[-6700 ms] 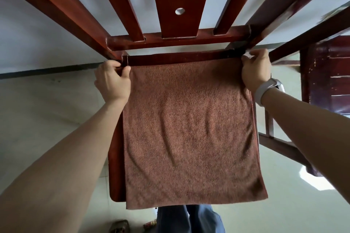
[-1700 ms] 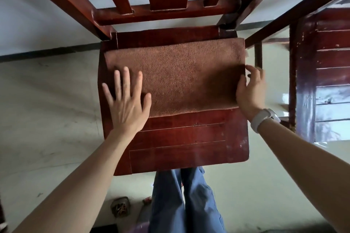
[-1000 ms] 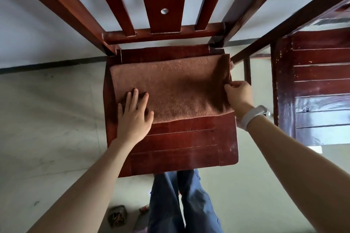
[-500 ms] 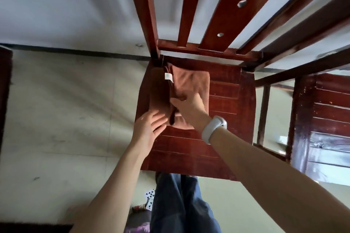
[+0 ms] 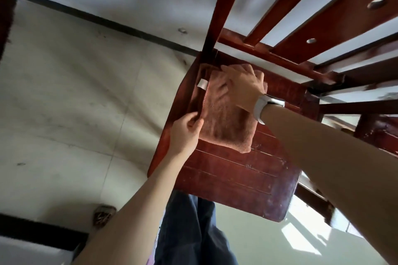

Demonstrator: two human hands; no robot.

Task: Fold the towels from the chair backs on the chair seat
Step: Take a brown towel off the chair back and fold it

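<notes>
**Towel folded small on chair seat, both hands on it**

Towel (image 5: pixel 224 118) lies as a compact folded rectangle on the far left part of the chair seat (image 5: pixel 237 178), close to the back rail. Its long axis runs from the far left corner toward you and a little right. A white tag (image 5: pixel 202 84) sticks out at its far left edge.

Your right hand (image 5: pixel 243 87) lies on the far end of the towel, fingers spread and fairly straight, pressing rather than gripping. Your left hand (image 5: pixel 186 130) is at the near left edge, fingers curled and pinching the layered edge there. The left hand is the nearer one to the loose edges; the right hand pins the pile.

Judgement: the fold looks nearly finished, and the coming move likely turns on squaring that left edge along the long axis.

Seat is dark red slatted wood, scuffed. Chair back (image 5: pixel 301 17) slats rise at the far right. Pale tiled floor (image 5: pixel 86 103) around; image slightly motion-blurred.
</notes>
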